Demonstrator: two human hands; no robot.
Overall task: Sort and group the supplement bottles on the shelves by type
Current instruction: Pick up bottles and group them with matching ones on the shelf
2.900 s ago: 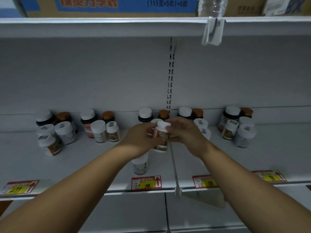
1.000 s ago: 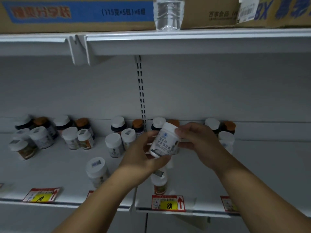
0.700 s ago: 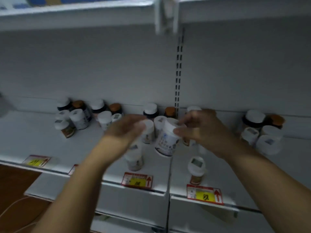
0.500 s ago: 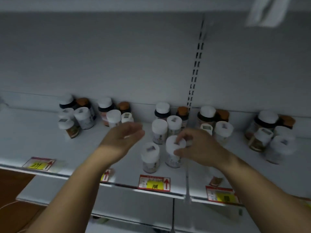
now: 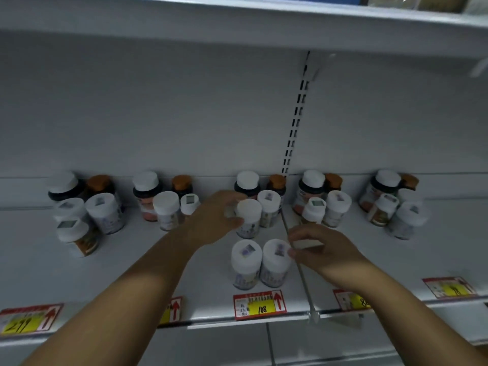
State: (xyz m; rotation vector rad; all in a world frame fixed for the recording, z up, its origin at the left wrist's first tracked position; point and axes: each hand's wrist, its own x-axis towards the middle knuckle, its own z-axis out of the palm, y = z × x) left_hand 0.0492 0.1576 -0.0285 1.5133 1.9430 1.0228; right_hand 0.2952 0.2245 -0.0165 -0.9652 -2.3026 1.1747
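White store shelf: a person's left hand grips a white-capped supplement bottle mid-shelf, while the right hand, fingers curled, touches the right bottle of the front pair above the price tag.

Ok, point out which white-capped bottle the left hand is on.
The bottle in the middle group, just behind the two front bottles. The left hand wraps its left side; the right hand touches a front one.
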